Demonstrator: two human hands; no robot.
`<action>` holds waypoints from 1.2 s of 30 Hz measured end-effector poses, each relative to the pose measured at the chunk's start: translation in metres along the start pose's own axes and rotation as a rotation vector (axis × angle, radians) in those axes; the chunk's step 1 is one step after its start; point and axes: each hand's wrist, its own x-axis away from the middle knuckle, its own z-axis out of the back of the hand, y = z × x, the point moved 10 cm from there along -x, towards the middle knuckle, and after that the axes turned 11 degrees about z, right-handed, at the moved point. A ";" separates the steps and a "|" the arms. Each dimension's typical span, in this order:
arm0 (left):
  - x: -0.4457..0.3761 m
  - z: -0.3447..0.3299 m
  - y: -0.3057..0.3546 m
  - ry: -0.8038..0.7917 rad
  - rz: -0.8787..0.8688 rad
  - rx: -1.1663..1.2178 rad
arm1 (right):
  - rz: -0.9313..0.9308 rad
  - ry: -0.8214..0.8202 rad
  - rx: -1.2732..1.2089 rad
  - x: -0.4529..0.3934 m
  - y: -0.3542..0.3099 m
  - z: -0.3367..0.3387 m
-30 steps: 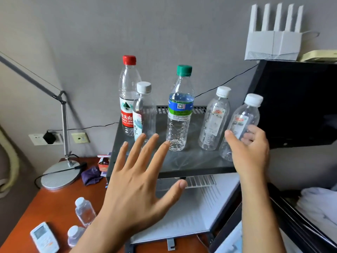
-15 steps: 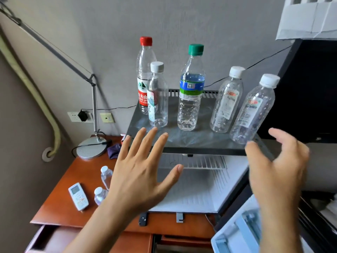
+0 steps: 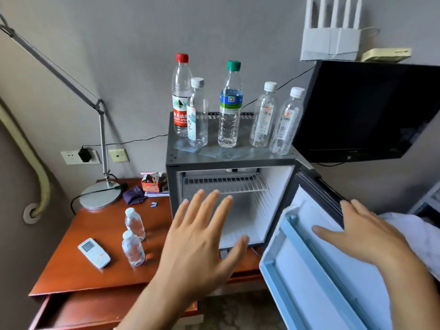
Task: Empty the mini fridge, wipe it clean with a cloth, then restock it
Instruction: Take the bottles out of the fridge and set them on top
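overhead, five bottles [image 3: 229,104] crowd fridge top [image 3: 228,153].

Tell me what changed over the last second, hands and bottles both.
The right hand let go of the rightmost bottle on the fridge top, dropped away and now rests on the open fridge door, thumb on its inner face. The left hand stayed spread and holding nothing, in front of the fridge opening. All five bottles up top remain standing in place.

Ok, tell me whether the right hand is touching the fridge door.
Touching. The head view shows the right hand resting on the open fridge door: fingers over its top edge, thumb lying on the inner panel.
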 end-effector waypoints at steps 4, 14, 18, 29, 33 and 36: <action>0.058 -0.005 -0.004 -0.068 -0.046 0.092 | 0.012 -0.127 0.038 0.005 -0.028 0.006; 0.092 0.045 0.001 -0.102 -0.062 0.290 | 0.184 -0.165 -0.043 -0.001 -0.105 0.005; 0.071 0.029 -0.006 -0.253 -0.028 0.228 | 0.301 -0.150 -0.165 -0.015 -0.125 0.001; -0.022 -0.023 -0.069 -0.199 0.267 -0.223 | 0.567 0.091 -0.054 -0.060 -0.142 -0.020; -0.055 -0.029 -0.086 -0.228 0.371 -0.271 | 0.627 0.108 -0.034 -0.076 -0.147 -0.021; -0.073 -0.032 -0.091 -0.238 0.430 -0.303 | 0.665 0.127 -0.040 -0.085 -0.151 -0.020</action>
